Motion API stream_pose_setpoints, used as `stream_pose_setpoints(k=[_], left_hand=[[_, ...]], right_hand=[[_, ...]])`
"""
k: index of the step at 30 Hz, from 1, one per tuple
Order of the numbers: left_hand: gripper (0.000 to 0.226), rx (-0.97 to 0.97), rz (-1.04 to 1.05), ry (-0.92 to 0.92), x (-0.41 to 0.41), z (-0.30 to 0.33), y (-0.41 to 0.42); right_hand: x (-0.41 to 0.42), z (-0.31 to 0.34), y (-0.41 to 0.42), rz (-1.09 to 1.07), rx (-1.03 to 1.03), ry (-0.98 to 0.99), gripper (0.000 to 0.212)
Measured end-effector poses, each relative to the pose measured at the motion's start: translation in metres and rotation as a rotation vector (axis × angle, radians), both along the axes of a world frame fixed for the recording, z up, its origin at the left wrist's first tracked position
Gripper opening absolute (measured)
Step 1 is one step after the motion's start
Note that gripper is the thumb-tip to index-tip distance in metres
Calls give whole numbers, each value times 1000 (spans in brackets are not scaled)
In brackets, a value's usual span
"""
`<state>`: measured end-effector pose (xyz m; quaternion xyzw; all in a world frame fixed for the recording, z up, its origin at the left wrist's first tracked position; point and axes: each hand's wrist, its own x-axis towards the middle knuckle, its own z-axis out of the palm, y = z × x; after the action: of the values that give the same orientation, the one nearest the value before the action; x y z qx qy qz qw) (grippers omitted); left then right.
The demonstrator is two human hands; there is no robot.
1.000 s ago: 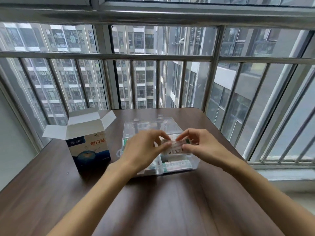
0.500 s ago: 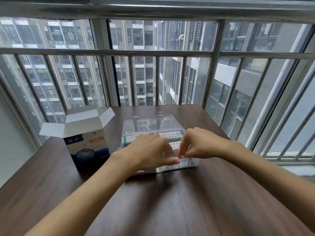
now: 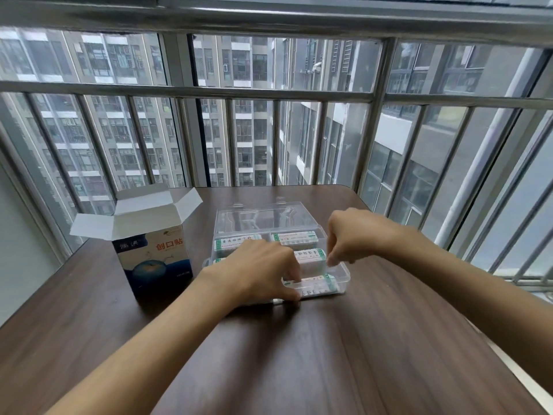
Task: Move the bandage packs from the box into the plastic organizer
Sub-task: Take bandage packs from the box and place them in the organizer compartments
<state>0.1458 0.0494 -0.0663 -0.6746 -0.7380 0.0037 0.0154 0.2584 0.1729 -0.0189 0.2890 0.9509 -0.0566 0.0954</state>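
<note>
The clear plastic organizer [image 3: 344,272] lies mid-table with its lid [image 3: 263,218] folded open behind it. White and green bandage packs fill its compartments. One pack [image 3: 318,286] lies in the front right compartment. My left hand [image 3: 263,272] reaches down over the organizer's front, its index fingertip on that pack's left end and its thumb against the front wall. My right hand [image 3: 356,238] hovers at the right rim with fingertips bunched downward beside a middle-row pack [image 3: 311,256]. Whether they pinch anything is hidden. The blue and white bandage box [image 3: 155,265] stands to the left, flaps open.
The dark wooden table [image 3: 329,354] ends at a window with metal bars [image 3: 269,94] just behind the organizer. A pale wall [image 3: 24,241] borders the table's left side. The table's right edge runs close to my right forearm.
Both hands brought a bandage pack down from above the organizer into its front right compartment. My right hand has since drawn back toward the right rim.
</note>
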Motion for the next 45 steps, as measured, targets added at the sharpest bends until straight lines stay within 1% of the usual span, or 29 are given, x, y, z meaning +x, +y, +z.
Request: stream_pose_setpoints(k=[2, 3, 4, 6, 8, 10, 12, 15, 18, 20, 21, 24, 27, 29, 31, 32, 34, 36, 37, 38, 39, 40, 41, 42, 43, 44, 45], left_hand=[[38, 3, 5, -15, -1, 0, 1], [39, 7, 8, -16, -1, 0, 1], [39, 12, 12, -13, -1, -1, 1], [43, 27, 24, 4, -2, -2, 2], [43, 35, 32, 20, -1, -2, 1], [40, 44, 26, 28, -1, -2, 1], [36, 52, 15, 31, 0, -2, 0], [33, 53, 8, 19, 0, -1, -1], [34, 38, 20, 3, 2, 2, -2], [34, 29, 18, -3, 3, 4, -3], [35, 26, 18, -4, 3, 4, -3], [36, 4, 27, -1, 4, 6, -4], [38, 19, 44, -7, 3, 6, -7], [39, 76, 54, -44, 2, 8, -15], [38, 198, 95, -141, -2, 14, -32], [36, 296, 142, -198, -4, 19, -43], [33, 591, 253, -260, -11, 23, -69], [31, 977, 399, -192, -27, 19, -94], [27, 1140, 489, -152, -38, 17, -106], [23, 1251, 588, -136, -48, 14, -115], [22, 1305, 681, -153, -60, 10, -125], [29, 1296, 780, -204, -70, 6, -131], [43, 1238, 865, -286, -81, 2, -136], [55, 1159, 931, -401, -90, -6, -139], [62, 1105, 968, -526, -98, -12, -142], [61, 1079, 970, -682, -103, -18, -142], [50, 1079, 946, -861, -106, -19, -144]], right_hand=[[-5, -4, -3, -36, -31, -222, 24], [-8, -7, -4, -42, -22, -308, 27], [-11, -9, -5, -49, -23, -355, 26], [-18, -11, -2, -86, -67, -403, 20], [-22, -10, 0, -118, -125, -461, 24], [-24, -11, 3, -143, -170, -474, 20], [-23, -13, 6, -157, -183, -455, 28], [-17, -17, 10, -195, -193, -368, 32], [-10, -20, 12, -153, -67, -196, 27], [-7, -22, 12, -120, 0, -80, 29], [-6, -23, 11, -105, -25, -52, 31], [-3, -22, 9, -83, -174, -59, 24], [0, -23, 10, -95, -190, -25, 21], [2, -23, 11, -87, -165, 14, 22], [4, -15, 8, -73, -156, 74, 21], [5, -9, 4, -60, -178, 130, 21], [4, 4, -7, 5, -246, 271, 20], [-5, 12, -25, 99, -287, 409, 19], [-15, 14, -36, 148, -293, 464, 18], [-25, 13, -46, 198, -283, 512, 19], [-39, 11, -59, 249, -255, 563, 22], [-51, 7, -70, 294, -209, 618, 28], [-64, 2, -81, 341, -148, 671, 36], [-75, -4, -89, 388, -49, 712, 45], [-89, -11, -99, 439, 91, 737, 52], [-100, -20, -105, 479, 248, 745, 55], [-112, -27, -112, 512, 376, 755, 53]])
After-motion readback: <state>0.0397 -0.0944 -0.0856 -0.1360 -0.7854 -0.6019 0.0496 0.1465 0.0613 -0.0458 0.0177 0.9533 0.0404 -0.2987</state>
